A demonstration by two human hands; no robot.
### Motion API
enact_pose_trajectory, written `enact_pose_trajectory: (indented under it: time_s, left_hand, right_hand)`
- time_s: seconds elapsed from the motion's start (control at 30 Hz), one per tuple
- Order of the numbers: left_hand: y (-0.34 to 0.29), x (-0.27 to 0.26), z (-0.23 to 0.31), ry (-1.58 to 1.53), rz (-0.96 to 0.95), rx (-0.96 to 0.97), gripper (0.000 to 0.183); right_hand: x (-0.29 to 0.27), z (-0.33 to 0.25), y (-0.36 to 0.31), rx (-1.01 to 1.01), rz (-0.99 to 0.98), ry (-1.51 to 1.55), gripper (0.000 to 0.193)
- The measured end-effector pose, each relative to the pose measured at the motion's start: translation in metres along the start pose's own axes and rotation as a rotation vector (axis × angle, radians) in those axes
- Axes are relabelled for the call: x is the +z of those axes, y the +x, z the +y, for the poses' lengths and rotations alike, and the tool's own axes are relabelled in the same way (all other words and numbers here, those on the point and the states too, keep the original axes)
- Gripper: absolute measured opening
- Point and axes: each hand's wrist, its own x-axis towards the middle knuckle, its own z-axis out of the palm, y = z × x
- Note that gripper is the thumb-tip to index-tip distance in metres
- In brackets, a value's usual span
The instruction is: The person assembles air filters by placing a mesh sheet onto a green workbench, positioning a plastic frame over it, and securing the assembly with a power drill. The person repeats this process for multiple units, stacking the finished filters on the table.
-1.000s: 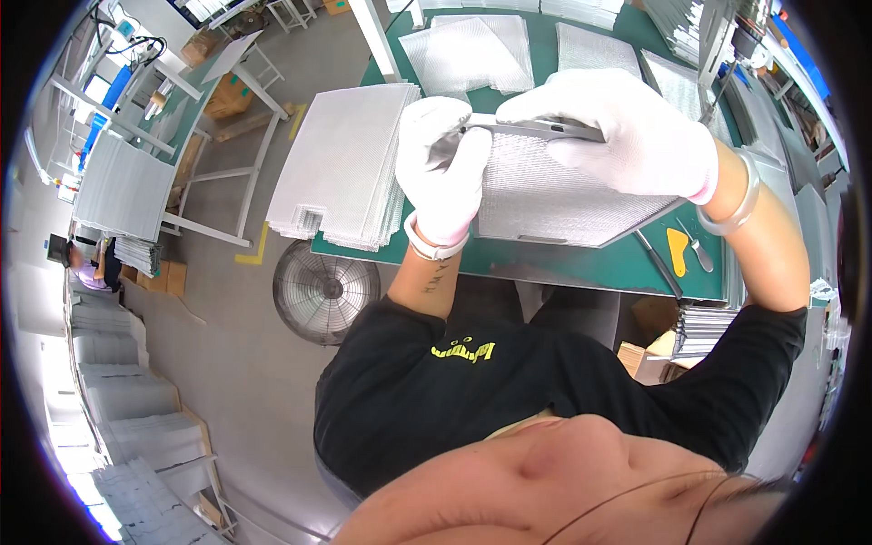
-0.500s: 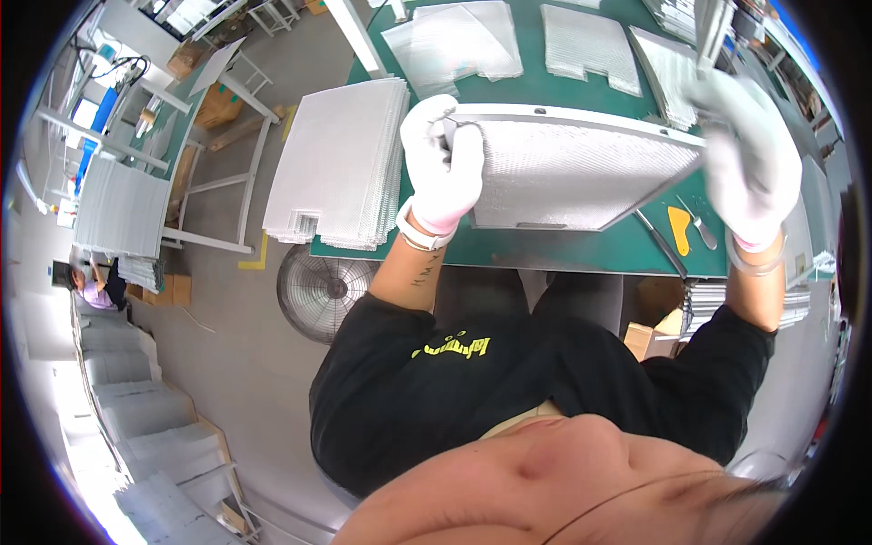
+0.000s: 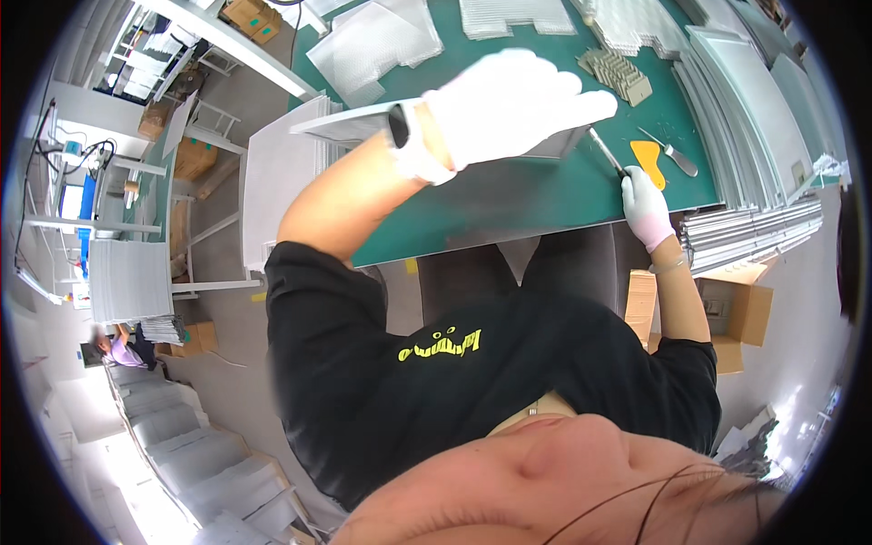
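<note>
My left hand (image 3: 518, 107), in a white glove, reaches across a metal-framed mesh panel (image 3: 350, 127). Its fingers are stretched out toward the right, and it hides the panel's middle. Whether the palm touches the panel I cannot tell. At the front right of the green table, my gloved right hand (image 3: 646, 207) is closed round the black handle of a hand tool with a slim metal shaft (image 3: 604, 151). The shaft points away from me, toward the panel's right corner. Beside it lie a yellow scraper (image 3: 648, 164) and a small metal-bladed spatula (image 3: 679, 160).
Mesh sheets (image 3: 377, 45) lie at the table's back, near a stack of small beige parts (image 3: 618, 75). Framed panels (image 3: 731, 127) stand stacked on the right. A pile of white sheets (image 3: 277, 186) is at the left. Below right is an open cardboard box (image 3: 749, 313).
My right hand has left the panel's right side and come down onto the black-handled tool. The left hand has swung right across the panel, and my view has turned.
</note>
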Motion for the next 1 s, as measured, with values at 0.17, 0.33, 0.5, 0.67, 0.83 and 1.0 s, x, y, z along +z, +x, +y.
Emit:
enact_pose_trajectory:
  time_s: [0.17, 0.33, 0.5, 0.67, 0.83, 1.0]
  left_hand:
    - [0.013, 0.033, 0.005, 0.073, -0.144, -0.170, 0.047]
    - [0.002, 0.057, 0.003, 0.194, 0.067, -0.254, 0.025]
    - [0.000, 0.057, 0.007, 0.203, 0.016, -0.318, 0.010]
    - [0.003, 0.059, 0.008, 0.247, 0.033, -0.310, 0.009]
    - [-0.001, 0.059, 0.003, 0.233, 0.013, -0.324, 0.009]
    - [0.003, 0.064, 0.002, 0.240, 0.009, -0.359, 0.008]
  right_hand:
    - [-0.012, -0.081, 0.001, 0.535, 0.051, 1.400, 0.034]
    - [0.001, -0.141, 0.017, 0.430, 0.603, 1.774, 0.034]
    - [-0.001, -0.158, 0.021, 0.457, 0.004, 1.569, 0.023]
    - [0.003, -0.159, 0.017, 0.465, 0.418, 1.621, 0.022]
    - [-0.008, -0.146, 0.020, 0.414, 0.148, 1.492, 0.022]
    - [-0.005, -0.160, 0.018, 0.363, 0.378, 1.534, 0.023]
